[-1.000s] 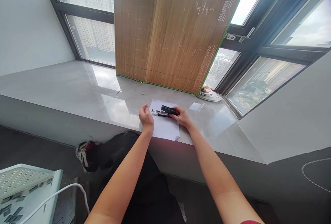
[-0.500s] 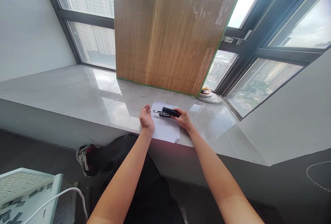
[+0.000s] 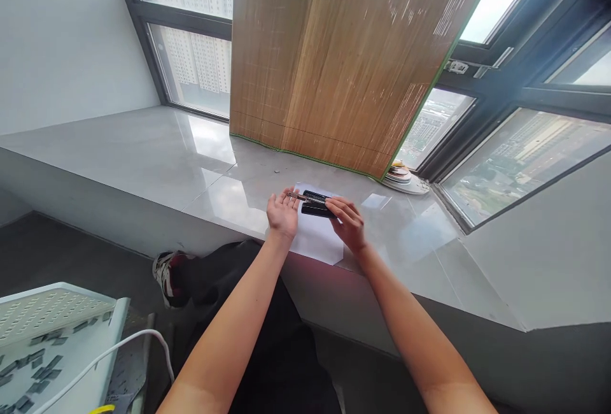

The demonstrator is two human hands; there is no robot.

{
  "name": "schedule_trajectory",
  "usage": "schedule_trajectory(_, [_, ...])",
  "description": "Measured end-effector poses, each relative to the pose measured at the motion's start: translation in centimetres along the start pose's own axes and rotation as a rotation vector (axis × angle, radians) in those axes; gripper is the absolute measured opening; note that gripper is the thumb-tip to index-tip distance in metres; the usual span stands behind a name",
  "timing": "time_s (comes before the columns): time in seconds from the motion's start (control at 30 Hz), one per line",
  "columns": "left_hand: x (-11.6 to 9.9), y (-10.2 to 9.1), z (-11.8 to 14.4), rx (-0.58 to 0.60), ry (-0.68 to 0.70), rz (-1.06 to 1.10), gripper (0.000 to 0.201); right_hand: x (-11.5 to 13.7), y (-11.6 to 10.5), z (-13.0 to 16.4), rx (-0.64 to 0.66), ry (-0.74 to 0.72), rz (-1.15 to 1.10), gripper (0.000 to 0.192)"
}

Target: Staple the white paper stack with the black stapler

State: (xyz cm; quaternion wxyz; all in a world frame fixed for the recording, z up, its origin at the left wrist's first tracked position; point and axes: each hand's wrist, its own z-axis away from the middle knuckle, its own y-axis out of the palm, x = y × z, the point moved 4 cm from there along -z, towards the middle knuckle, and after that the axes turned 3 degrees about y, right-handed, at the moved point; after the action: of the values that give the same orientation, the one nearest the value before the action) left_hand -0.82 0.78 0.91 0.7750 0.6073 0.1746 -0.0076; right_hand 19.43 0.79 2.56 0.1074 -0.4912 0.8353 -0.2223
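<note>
A black stapler [image 3: 317,209] is held in my right hand [image 3: 347,218], opened up over the sheet of paper. Its metal staple channel sticks out to the left between the two black halves. My left hand [image 3: 283,211] lies palm up, fingers spread, just under the tip of that channel; whether they touch I cannot tell. Beneath both hands the white paper [image 3: 319,240] lies on the sill near its front edge, partly covered, with one near corner bent.
Behind the paper a bamboo mat [image 3: 334,64] with green edging leans against the window. A stack of plates [image 3: 403,179] stands at its right foot. At lower left is a white perforated rack [image 3: 57,312] with a white cable [image 3: 109,351]. The grey sill [image 3: 119,159] stretches left.
The stapler has been turned and its halves spread, with the channel now reaching over my left hand. My left palm has opened upward beneath it. The whole view has shifted slightly.
</note>
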Motion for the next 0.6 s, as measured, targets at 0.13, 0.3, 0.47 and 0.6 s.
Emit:
schedule_trajectory(0.13, [0.1, -0.1, 0.0, 0.025, 0.0, -0.012, 0.04, 0.2, 0.3, 0.1, 0.064, -0.005, 0.043, 0.034])
schedule_trajectory(0.3, [0.3, -0.2, -0.2, 0.018, 0.03, -0.067, 0.04, 0.0, 0.2, 0.4, 0.175, 0.091, 0.043, 0.031])
schedule_trajectory(0.47, [0.5, -0.3, -0.5, 0.006, 0.026, -0.06, 0.037, -0.1, 0.3, 0.3, 0.129, 0.142, 0.006, 0.03])
schedule_trajectory(0.6, [0.4, -0.5, -0.4, -0.001, 0.066, -0.083, 0.033, -0.9, -0.2, 0.0, -0.066, 0.276, 0.013, 0.025])
